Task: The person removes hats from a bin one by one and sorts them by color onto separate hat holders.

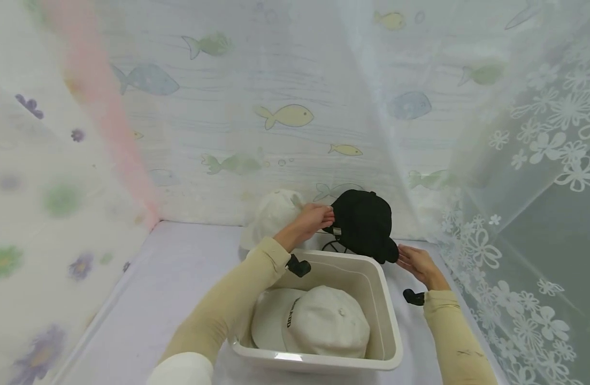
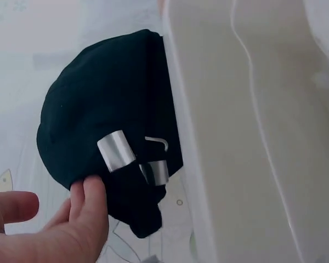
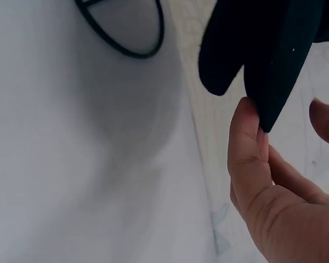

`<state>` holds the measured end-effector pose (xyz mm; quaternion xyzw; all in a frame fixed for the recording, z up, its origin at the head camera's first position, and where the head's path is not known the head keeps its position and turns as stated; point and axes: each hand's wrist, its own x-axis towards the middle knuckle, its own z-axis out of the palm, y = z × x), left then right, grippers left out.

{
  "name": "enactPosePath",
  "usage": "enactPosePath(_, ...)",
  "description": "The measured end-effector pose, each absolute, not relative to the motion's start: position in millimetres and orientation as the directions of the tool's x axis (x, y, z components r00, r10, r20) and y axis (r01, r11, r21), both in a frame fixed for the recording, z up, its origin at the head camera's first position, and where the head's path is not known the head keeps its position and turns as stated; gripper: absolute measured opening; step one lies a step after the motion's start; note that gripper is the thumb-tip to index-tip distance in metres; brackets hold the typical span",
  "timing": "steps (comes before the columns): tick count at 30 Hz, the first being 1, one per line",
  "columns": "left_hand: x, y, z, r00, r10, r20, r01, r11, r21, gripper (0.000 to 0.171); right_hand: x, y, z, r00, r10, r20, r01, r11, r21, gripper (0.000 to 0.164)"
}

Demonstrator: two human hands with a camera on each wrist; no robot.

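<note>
A black cap [image 1: 364,222] sits over a black wire stand [image 3: 134,55] behind the bin. At its back strap side, my left hand [image 1: 314,218] touches the cloth with its fingertips, thumb held apart. The left wrist view shows a metal buckle [image 2: 117,150] just beyond those fingers. On the other side, fingertips of my right hand [image 1: 417,264] touch the edge of the black brim [image 3: 277,93], and the thumb stands away from it. A pale cap [image 1: 330,321] with dark lettering lies in the off-white bin [image 1: 393,326], its brim to the left.
Another white cap [image 1: 270,216] stands behind my left forearm, against the back curtain. The white tabletop [image 1: 179,267] ends at a fish-print curtain [image 1: 227,123] behind. A sheer flowered curtain [image 1: 540,214] hangs along the right side.
</note>
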<state>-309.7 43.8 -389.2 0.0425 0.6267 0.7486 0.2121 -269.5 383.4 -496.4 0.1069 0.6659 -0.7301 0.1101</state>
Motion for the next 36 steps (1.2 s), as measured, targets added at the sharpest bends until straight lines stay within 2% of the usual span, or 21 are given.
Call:
enactPosePath(2,-311,46,-391,-0.913,0.351,-0.207,-0.274,-0.151,0.95,0.044,-269,385,-494,-0.948,-0.034,-0.315,0.317,-0.101,-0.943,0.058)
enactPosePath(5,-311,48,-392,-0.925,0.307,-0.224,-0.294,-0.205,0.934,0.041,-269,386,-492,-0.941,-0.044,-0.335,0.337,-0.091,-0.937,0.039)
enactPosePath(7,-310,50,-392,-0.935,0.262,-0.239,-0.302,-0.233,0.924,0.036,-270,386,-491,-0.937,-0.054,-0.346,0.349,-0.064,-0.935,0.034)
enactPosePath(9,-308,50,-391,-0.946,0.198,-0.258,-0.302,-0.242,0.922,0.025,-272,385,-490,-0.933,-0.061,-0.355,0.357,-0.04,-0.933,0.041)
enactPosePath(11,-307,51,-390,-0.952,0.137,-0.273,-0.3,-0.241,0.923,0.015,-273,385,-490,-0.933,-0.066,-0.355,0.357,-0.019,-0.934,0.056)
enactPosePath(14,-305,53,-389,-0.953,0.079,-0.293,-0.304,-0.243,0.921,0.015,-276,384,-488,-0.933,-0.058,-0.355,0.356,-0.007,-0.934,0.07)
enactPosePath(21,-304,54,-388,-0.903,0.162,-0.397,-0.423,-0.189,0.886,0.022,-276,385,-481,-0.93,-0.033,-0.367,0.366,0.043,-0.93,0.074)
enactPosePath(26,-305,53,-389,-0.89,0.179,-0.419,-0.445,-0.148,0.883,0.025,-274,384,-477,-0.935,-0.056,-0.351,0.35,0.027,-0.936,0.073)
enactPosePath(30,-304,54,-390,-0.912,0.153,-0.382,-0.404,-0.162,0.9,0.026,-274,386,-476,-0.94,-0.056,-0.337,0.333,0.069,-0.94,0.074)
enactPosePath(33,-303,57,-391,-0.941,0.092,-0.325,-0.337,-0.203,0.919,0.02,-275,387,-475,-0.943,-0.058,-0.327,0.32,0.096,-0.942,0.075)
enactPosePath(36,-303,60,-393,-0.963,0.047,-0.265,-0.268,-0.254,0.929,0.03,-277,386,-474,-0.946,-0.053,-0.32,0.316,0.076,-0.946,0.074)
